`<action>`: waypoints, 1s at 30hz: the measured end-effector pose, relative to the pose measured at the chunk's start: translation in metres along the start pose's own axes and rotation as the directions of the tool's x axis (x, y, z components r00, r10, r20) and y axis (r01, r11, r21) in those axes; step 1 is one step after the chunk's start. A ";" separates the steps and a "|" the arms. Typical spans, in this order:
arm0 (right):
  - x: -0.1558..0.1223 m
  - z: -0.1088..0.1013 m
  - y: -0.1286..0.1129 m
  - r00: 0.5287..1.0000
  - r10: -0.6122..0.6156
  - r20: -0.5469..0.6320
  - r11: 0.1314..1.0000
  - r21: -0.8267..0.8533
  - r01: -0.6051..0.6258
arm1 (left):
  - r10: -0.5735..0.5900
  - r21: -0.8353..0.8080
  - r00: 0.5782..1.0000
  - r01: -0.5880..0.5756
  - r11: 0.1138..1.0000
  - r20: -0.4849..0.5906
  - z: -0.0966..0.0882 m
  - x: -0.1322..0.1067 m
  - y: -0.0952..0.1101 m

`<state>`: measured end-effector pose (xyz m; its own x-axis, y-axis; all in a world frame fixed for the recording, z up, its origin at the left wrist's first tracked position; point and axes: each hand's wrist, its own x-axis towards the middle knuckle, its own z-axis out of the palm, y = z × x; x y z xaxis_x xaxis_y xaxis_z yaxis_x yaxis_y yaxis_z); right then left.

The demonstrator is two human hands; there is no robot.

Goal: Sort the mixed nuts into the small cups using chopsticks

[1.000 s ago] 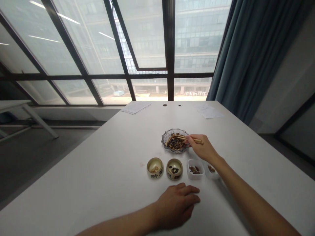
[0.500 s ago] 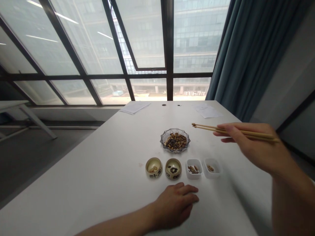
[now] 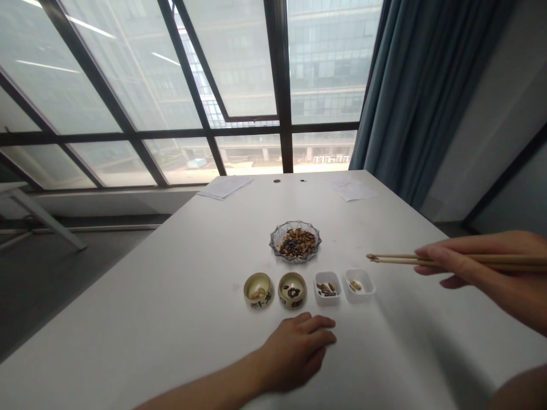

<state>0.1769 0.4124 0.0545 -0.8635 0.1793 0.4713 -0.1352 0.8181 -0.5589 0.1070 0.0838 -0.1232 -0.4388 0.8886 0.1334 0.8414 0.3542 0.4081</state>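
My right hand [image 3: 491, 285] is closed around a pair of wooden chopsticks [image 3: 397, 262], held level above the table's right side. Their tips meet on a small brownish piece too small to name. Resting palm down on the table, my left hand [image 3: 297, 350] holds nothing, its fingers loosely apart. Just beyond it is a row: a ceramic bowl [image 3: 258, 304] with a few pale pieces, a second ceramic bowl [image 3: 292, 303] with dark pieces, a clear plastic box [image 3: 327, 300] with long brown pieces and another plastic box [image 3: 362, 293] with a few light-brown pieces.
Behind the row stands a scalloped glass dish [image 3: 273, 246] heaped with mixed brown, dark and pale pieces. Sheets of paper [image 3: 224, 187] lie at the white table's [image 3: 171, 307] far left, another sheet [image 3: 352, 189] at the far right. A blue curtain [image 3: 401, 114] hangs beyond.
My right hand has moved right and lower with the chopsticks, away from the glass dish. The whole view has shifted slightly. My left hand stays by the bowls.
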 end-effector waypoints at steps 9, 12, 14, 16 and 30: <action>0.014 0.015 -0.015 0.962 -0.064 0.265 0.998 0.017 0.062 | 0.005 -0.009 1.000 -0.005 1.000 0.003 -0.002 -0.001 0.000; 0.019 0.018 -0.017 0.967 -0.128 0.220 0.991 0.063 0.116 | 0.002 -0.009 1.000 -0.002 1.000 -0.001 -0.002 0.000 0.001; 0.019 0.020 -0.015 0.979 -0.159 0.129 0.986 0.074 0.150 | 0.003 -0.009 1.000 -0.003 1.000 -0.001 -0.002 0.000 0.001; 0.020 0.020 -0.014 0.986 -0.153 0.059 0.987 0.067 0.149 | 0.005 -0.011 1.000 -0.005 1.000 -0.001 -0.002 0.000 0.001; 0.047 0.069 -0.050 0.998 -0.037 0.041 0.893 0.449 0.014 | 0.010 -0.004 1.000 -0.010 1.000 0.000 -0.003 0.001 0.001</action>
<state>0.1095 0.3423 0.0574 -0.8771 0.1267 0.4632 -0.3514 0.4882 -0.7988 0.1065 0.0838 -0.1205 -0.4303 0.8922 0.1373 0.8446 0.3443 0.4101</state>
